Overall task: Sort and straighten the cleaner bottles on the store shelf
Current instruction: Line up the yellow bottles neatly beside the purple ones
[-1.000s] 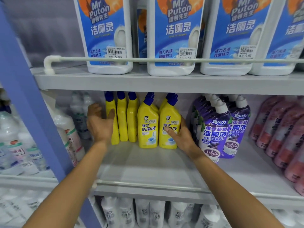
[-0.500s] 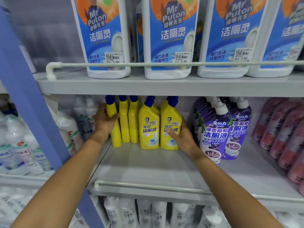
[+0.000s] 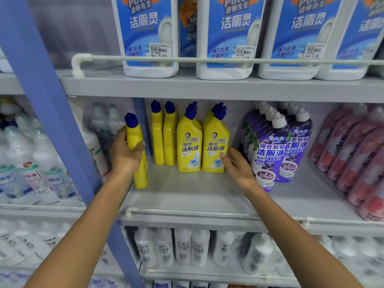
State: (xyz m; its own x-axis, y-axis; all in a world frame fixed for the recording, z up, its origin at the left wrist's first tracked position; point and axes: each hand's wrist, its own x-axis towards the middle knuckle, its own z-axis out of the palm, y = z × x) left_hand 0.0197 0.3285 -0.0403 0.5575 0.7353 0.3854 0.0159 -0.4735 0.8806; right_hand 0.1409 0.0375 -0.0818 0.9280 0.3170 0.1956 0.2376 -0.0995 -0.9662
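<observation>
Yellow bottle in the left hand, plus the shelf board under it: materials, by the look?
Held yellow bottle: opaque moulded plastic, semi-gloss, soft highlights on its shoulder. Its blue cap: plastic too, likely. The shelf board: probably painted sheet metal, matte grey, thin flat edge; unconfirmed.

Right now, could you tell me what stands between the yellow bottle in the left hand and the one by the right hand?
Head view: two side-on yellow bottles and one label-forward yellow bottle.

One blue-capped yellow bottle (image 3: 136,142) was held nearly upright in the left hand (image 3: 124,155); the other bottles (image 3: 189,150) were stood between it and the right hand (image 3: 238,168).
</observation>
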